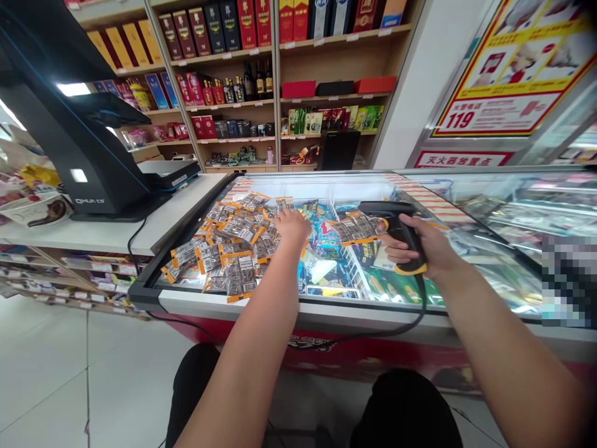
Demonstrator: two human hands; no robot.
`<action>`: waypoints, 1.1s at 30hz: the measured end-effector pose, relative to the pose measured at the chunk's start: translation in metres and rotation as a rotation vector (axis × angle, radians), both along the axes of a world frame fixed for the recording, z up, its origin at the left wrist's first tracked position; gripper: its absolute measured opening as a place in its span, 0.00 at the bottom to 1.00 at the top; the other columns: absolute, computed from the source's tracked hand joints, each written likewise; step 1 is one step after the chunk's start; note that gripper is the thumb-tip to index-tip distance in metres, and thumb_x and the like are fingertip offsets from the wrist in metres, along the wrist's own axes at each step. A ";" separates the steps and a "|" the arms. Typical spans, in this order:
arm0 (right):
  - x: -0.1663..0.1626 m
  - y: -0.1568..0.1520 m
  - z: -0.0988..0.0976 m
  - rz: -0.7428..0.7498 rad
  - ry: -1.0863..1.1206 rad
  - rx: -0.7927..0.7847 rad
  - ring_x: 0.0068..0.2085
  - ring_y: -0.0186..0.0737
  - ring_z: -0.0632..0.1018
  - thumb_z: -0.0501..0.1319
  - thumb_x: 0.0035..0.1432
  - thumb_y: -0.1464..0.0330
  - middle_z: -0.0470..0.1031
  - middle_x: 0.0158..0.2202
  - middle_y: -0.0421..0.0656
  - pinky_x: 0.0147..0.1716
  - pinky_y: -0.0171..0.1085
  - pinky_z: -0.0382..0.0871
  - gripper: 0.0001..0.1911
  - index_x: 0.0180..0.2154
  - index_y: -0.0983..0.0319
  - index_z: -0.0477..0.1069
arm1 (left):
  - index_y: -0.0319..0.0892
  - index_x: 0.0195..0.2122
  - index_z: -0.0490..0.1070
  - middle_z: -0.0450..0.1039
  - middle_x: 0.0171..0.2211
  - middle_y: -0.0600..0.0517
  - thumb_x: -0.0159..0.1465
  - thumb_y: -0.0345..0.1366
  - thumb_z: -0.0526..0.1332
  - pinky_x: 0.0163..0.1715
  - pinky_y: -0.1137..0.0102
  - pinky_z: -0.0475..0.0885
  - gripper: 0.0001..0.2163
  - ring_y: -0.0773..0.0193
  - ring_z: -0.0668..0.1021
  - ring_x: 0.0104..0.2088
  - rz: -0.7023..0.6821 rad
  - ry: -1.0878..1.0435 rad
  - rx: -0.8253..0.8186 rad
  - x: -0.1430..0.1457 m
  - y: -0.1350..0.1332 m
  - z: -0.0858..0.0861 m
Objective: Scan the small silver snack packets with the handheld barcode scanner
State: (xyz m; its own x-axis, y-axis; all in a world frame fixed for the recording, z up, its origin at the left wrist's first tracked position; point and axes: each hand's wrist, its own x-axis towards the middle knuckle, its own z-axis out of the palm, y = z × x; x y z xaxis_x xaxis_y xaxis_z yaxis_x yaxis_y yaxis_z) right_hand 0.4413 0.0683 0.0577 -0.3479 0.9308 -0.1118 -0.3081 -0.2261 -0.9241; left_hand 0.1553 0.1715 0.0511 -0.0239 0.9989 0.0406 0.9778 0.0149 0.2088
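My right hand [426, 246] is wrapped round the grip of a black and yellow barcode scanner [410, 239], whose head points left above the freezer. Close by its fingers is a small orange-edged snack packet [357, 229] with a printed back; whether those fingers also pinch it I cannot tell. My left hand [293, 227] reaches over the right side of a heap of matching packets [240, 227] on the freezer's glass top. Its fingers are curled down among them, and what they grip is hidden. A dark cable [422, 298] hangs from the scanner.
Beneath the glass of the chest freezer [261, 303] are bagged goods and a white wire divider [357, 274]. To the left, a black checkout terminal [93, 137] stands on a white counter [186, 196]. Shelves [228, 56] of boxes and bottles line the back.
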 end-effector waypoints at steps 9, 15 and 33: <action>-0.002 0.000 0.002 0.024 -0.006 0.025 0.20 0.25 0.49 0.75 0.67 0.50 0.61 0.24 0.33 0.19 0.29 0.56 0.23 0.46 0.59 0.71 | 0.42 0.69 0.78 0.73 0.74 0.34 0.81 0.39 0.51 0.73 0.51 0.70 0.22 0.42 0.70 0.77 -0.119 -0.034 0.010 0.007 -0.014 0.011; -0.006 -0.004 0.005 0.004 -0.003 0.014 0.22 0.27 0.45 0.73 0.69 0.52 0.61 0.24 0.33 0.19 0.32 0.50 0.20 0.46 0.58 0.71 | 0.38 0.70 0.75 0.70 0.73 0.28 0.78 0.39 0.58 0.69 0.50 0.71 0.23 0.38 0.72 0.73 0.031 -0.175 0.145 0.001 -0.016 0.012; -0.013 -0.006 0.003 0.106 -0.136 0.010 0.18 0.25 0.51 0.78 0.62 0.45 0.63 0.23 0.32 0.19 0.30 0.49 0.29 0.44 0.57 0.69 | 0.47 0.64 0.72 0.85 0.59 0.44 0.75 0.29 0.56 0.54 0.65 0.80 0.18 0.55 0.86 0.56 -0.092 -0.907 0.043 0.024 0.014 0.000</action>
State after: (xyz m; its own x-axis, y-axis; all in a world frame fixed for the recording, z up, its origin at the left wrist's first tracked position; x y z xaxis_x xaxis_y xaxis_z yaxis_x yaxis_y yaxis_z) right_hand 0.4282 0.0628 0.0607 -0.4261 0.8912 -0.1552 -0.1550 -0.2410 -0.9581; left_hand 0.1789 0.1852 0.0512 0.0148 0.9965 0.0824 0.4355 -0.0806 0.8966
